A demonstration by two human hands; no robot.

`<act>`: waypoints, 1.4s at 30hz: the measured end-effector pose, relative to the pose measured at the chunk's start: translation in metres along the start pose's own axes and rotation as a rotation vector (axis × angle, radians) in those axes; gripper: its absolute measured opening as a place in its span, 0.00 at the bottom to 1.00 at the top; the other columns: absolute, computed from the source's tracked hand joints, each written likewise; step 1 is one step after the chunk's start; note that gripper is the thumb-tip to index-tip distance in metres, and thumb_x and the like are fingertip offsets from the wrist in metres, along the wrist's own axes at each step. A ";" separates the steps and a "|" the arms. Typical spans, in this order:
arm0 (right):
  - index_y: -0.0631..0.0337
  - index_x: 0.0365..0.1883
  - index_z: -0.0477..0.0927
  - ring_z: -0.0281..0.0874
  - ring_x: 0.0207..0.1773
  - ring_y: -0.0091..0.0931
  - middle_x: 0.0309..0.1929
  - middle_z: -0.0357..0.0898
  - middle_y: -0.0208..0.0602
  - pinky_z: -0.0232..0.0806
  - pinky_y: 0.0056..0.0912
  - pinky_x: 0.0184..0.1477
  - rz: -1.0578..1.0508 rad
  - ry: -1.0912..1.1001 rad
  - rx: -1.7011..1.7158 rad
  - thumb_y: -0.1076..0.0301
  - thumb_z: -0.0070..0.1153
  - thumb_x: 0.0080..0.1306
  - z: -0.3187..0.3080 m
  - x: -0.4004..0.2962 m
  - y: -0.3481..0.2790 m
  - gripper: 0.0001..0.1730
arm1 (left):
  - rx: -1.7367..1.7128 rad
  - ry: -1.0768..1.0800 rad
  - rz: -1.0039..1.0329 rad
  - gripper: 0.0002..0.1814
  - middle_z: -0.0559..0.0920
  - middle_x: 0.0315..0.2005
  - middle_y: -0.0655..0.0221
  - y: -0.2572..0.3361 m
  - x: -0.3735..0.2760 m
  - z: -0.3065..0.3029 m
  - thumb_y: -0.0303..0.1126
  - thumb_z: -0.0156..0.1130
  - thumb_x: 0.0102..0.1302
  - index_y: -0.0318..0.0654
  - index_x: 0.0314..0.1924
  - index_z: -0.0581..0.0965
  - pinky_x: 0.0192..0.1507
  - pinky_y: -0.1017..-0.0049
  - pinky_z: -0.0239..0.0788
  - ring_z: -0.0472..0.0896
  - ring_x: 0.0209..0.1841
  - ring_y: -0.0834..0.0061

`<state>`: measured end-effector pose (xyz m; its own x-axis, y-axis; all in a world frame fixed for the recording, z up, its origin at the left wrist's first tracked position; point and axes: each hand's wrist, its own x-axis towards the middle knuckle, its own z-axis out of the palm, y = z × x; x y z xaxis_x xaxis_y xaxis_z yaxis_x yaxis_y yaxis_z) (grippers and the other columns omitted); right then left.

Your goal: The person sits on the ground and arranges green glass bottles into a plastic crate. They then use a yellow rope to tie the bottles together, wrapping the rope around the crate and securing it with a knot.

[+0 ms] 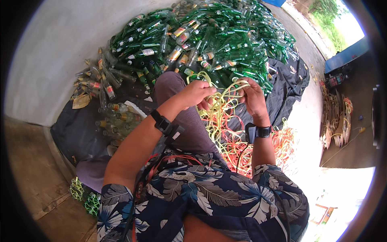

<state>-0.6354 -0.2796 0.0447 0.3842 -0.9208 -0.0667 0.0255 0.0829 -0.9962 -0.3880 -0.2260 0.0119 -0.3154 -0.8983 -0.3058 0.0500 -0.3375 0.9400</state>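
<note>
My left hand (198,94) pinches pale yellow-green plastic strapping (222,96) between thumb and fingers, above my bent knee. To its right, my right hand (252,94) grips loops of the same strapping, with strands running between both hands. Long tangled ends hang down onto a heap of red and yellow strapping (239,154) on the floor. A few red strands (178,156) lie across my lap. Beyond my hands rises a large pile of green glass bottles (242,45), some labelled.
Clear glass bottles (122,118) lie left of my knee on a black sheet (81,130). A pale wall (60,54) borders the pile. Bundled flattened cardboard (335,118) stands at the right. Green bundles (92,204) sit at the lower left.
</note>
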 end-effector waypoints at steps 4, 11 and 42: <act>0.63 0.46 0.80 0.50 0.20 0.11 0.21 0.59 0.17 0.46 0.16 0.21 0.029 0.039 0.309 0.67 0.45 0.80 -0.008 -0.001 -0.003 0.12 | -0.008 0.050 -0.018 0.18 0.83 0.27 0.65 -0.003 -0.002 0.003 0.42 0.56 0.77 0.30 0.42 0.76 0.18 0.76 0.71 0.84 0.21 0.74; 0.60 0.42 0.77 0.47 0.19 0.12 0.20 0.53 0.15 0.44 0.18 0.21 0.035 0.066 0.301 0.61 0.46 0.80 -0.026 -0.007 0.000 0.13 | 0.091 0.190 0.092 0.20 0.80 0.23 0.69 -0.005 -0.004 0.004 0.44 0.65 0.71 0.32 0.45 0.73 0.16 0.78 0.64 0.75 0.16 0.81; 0.76 0.56 0.72 0.83 0.46 0.38 0.49 0.80 0.53 0.79 0.41 0.54 -1.029 1.400 0.032 0.71 0.49 0.73 -0.345 -0.017 -0.076 0.19 | 0.041 1.009 0.241 0.16 0.87 0.34 0.58 0.001 0.033 -0.108 0.34 0.46 0.77 0.33 0.54 0.77 0.23 0.71 0.76 0.88 0.26 0.64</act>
<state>-0.9623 -0.4012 0.1022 -0.8230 -0.2023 0.5308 -0.2503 -0.7097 -0.6585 -0.2964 -0.2867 -0.0137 0.6398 -0.7647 -0.0764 -0.0312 -0.1253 0.9916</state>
